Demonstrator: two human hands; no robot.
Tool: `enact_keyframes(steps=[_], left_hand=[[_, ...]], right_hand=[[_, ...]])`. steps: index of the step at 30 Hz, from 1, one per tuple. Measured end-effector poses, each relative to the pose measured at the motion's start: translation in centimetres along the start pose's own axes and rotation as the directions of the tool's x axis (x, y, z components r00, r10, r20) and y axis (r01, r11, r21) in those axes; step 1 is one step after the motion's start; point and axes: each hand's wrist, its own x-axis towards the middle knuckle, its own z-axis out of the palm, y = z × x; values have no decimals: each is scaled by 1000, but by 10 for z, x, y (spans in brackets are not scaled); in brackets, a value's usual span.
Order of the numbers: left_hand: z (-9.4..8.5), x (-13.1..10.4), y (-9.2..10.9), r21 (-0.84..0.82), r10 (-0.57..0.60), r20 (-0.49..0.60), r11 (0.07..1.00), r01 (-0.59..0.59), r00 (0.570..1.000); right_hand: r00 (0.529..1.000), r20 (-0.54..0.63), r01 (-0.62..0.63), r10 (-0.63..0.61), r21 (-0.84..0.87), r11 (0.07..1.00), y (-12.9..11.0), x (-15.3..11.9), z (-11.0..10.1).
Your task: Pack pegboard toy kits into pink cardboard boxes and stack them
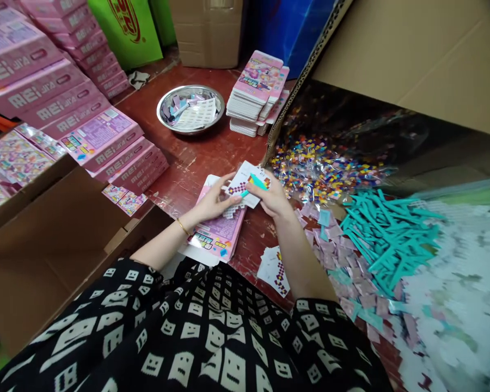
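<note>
Both hands meet at the middle of the view around a white printed card with a purple and yellow pixel pattern. My left hand pinches its left side, and a white gridded piece shows below the fingers. On the card lies a slim turquoise plastic tool like tweezers; my right hand presses it there with the thumb. Flat pink printed boxes lie beneath my left hand. Similar printed cards rest beside my right forearm.
Right of me are piles of turquoise tools, small pink sachets and bags of colourful bits by a large carton. A metal bowl, stacked cards and pink boxes stand farther off. An open carton is left.
</note>
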Motion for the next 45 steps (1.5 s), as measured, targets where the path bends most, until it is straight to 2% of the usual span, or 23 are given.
enact_keyframes(steps=[2,4,5,6,8,10,11,13,16,19,21,24,26,28,30,32,34,35,37,40,42,45], left_hand=[[-10,-5,-15,215,50,-184,977,-9,982],[-13,-17,-30,362,58,-237,932,33,970],[-13,-24,-37,394,43,-234,917,54,971],[-12,-30,-43,407,24,-232,910,74,972],[-9,-38,-52,397,-2,-247,912,104,969],[-6,-39,-56,362,-21,-267,924,121,963],[-6,-39,-56,337,-36,-278,932,133,960],[-7,-37,-55,276,-86,-307,945,175,948],[-11,-40,-50,178,-176,-334,953,245,926],[-14,-48,-44,101,-243,-286,954,281,927],[-14,-53,-40,62,-290,-248,948,313,925],[-10,-61,-34,6,-363,-230,927,375,903],[-6,-66,-31,-66,-405,-200,914,401,892],[-3,-73,-30,-161,-437,-119,895,417,892],[0,-79,-30,-214,-430,-51,886,411,901],[3,-84,-30,-198,-398,-53,903,381,916],[4,-84,-27,-158,-353,-88,928,336,932],[4,-83,-24,-146,-322,-102,941,306,941],[3,-77,-13,-129,-226,-135,969,209,965],[-3,-65,13,-40,31,-218,998,-40,976],[-8,-56,32,62,250,-269,968,-242,930],[-14,-46,50,203,512,-327,859,-470,794]], right_hand=[[983,-165,94,-85,45,995,11,26,-2],[941,-312,156,-132,54,986,25,45,-3],[933,-342,143,-114,60,988,33,50,-3],[943,-326,95,-67,70,993,40,53,-2],[980,-180,-74,87,81,994,52,51,1],[975,-15,-221,222,40,974,58,44,7],[969,17,-247,247,1,969,57,40,9],[976,-26,-219,217,-88,972,54,35,14],[985,-149,-118,89,-200,973,47,30,17],[970,-242,-55,1,-215,975,51,24,18],[962,-272,-67,12,-196,978,57,16,19],[975,-213,-101,57,-202,974,65,-2,23],[985,-174,-45,0,-255,966,65,-17,24],[988,-136,25,-78,-351,936,59,-32,23],[997,-14,63,-79,-475,878,52,-46,20],[984,180,110,-4,-586,803,44,-57,17],[936,350,200,47,-634,747,33,-63,14],[914,404,254,29,-627,737,27,-65,13],[884,458,372,-94,-568,735,9,-66,12],[816,481,546,-321,-457,702,-32,-67,11],[762,503,628,-408,-422,654,-64,-71,10],[687,552,721,-473,-432,542,-105,-83,11]])
